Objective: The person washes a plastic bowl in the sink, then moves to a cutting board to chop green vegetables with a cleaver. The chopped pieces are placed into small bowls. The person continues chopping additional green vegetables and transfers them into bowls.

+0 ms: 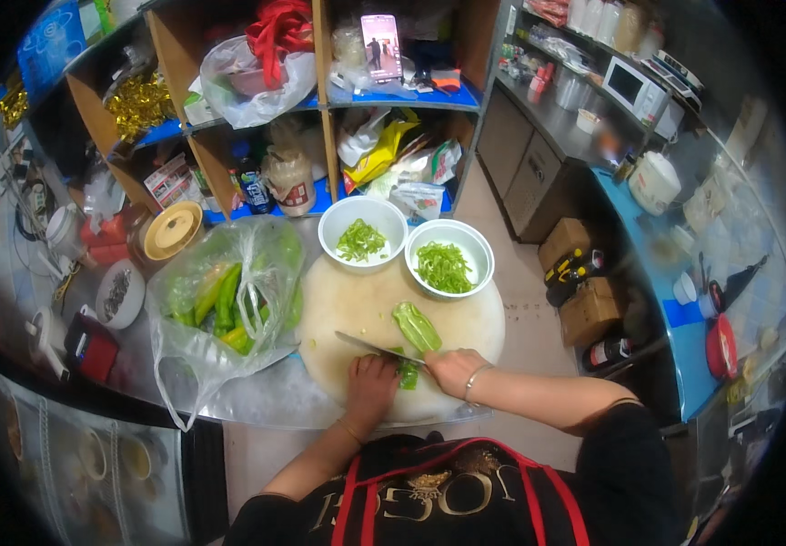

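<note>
A kitchen knife [372, 343] is in my right hand [456, 373], its blade pointing left across the round white cutting board [328, 300]. With curled fingers, my left hand [371, 388] presses down on green pepper pieces [407, 377] against the near side of the blade. The fingers and the blade partly hide these pieces. Just beyond the knife lies a halved green pepper [416, 326], hollow side up. At the board's far edge stand two white plastic bowls, the left bowl [393, 256] and the right bowl [483, 276], both holding shredded green pepper.
Left of the board, a clear plastic bag [181, 334] of whole green peppers lies on the metal table [256, 399]. A cubby shelf [328, 147] with bags, bottles and a lit phone [381, 48] rises behind. Cardboard boxes [591, 310] stand at right, beside a blue-topped counter [645, 252].
</note>
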`<state>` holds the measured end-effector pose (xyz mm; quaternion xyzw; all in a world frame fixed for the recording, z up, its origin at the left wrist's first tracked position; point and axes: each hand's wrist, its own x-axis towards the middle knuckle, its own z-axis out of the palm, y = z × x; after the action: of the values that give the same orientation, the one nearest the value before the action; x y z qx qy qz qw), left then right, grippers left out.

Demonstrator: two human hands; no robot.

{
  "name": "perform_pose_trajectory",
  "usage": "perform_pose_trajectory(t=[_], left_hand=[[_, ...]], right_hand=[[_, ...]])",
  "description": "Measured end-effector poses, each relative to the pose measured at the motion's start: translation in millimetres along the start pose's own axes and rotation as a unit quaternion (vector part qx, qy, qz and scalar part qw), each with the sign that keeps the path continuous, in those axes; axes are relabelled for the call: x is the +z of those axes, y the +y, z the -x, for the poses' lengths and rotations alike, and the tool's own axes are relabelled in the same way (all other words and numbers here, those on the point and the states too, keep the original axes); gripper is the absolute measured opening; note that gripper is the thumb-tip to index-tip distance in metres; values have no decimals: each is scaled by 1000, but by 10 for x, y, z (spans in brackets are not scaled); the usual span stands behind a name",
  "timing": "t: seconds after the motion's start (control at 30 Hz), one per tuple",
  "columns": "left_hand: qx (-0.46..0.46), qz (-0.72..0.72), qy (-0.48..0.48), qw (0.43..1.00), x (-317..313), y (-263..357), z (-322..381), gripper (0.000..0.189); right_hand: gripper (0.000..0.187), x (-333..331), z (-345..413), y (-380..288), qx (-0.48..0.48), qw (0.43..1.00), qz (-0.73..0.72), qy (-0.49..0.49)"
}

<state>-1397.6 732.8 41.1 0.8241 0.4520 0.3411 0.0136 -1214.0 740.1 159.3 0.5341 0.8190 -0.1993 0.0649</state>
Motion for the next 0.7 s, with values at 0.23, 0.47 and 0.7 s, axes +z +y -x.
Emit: perform_pose_trajectory(t=[0.23, 0.47, 0.7], left_hand=[[-35, 38, -18, 998, 11, -51, 46, 24], [-24, 56, 8, 998, 78, -48, 52, 23], [-17, 84, 37, 996, 72, -72, 33, 17]], right_hand=[[21, -204, 4, -96, -6, 1000, 15, -16], [20, 29, -118, -88, -4, 1000, -22, 20], [21, 7, 23, 14, -12, 1000, 9, -7]])
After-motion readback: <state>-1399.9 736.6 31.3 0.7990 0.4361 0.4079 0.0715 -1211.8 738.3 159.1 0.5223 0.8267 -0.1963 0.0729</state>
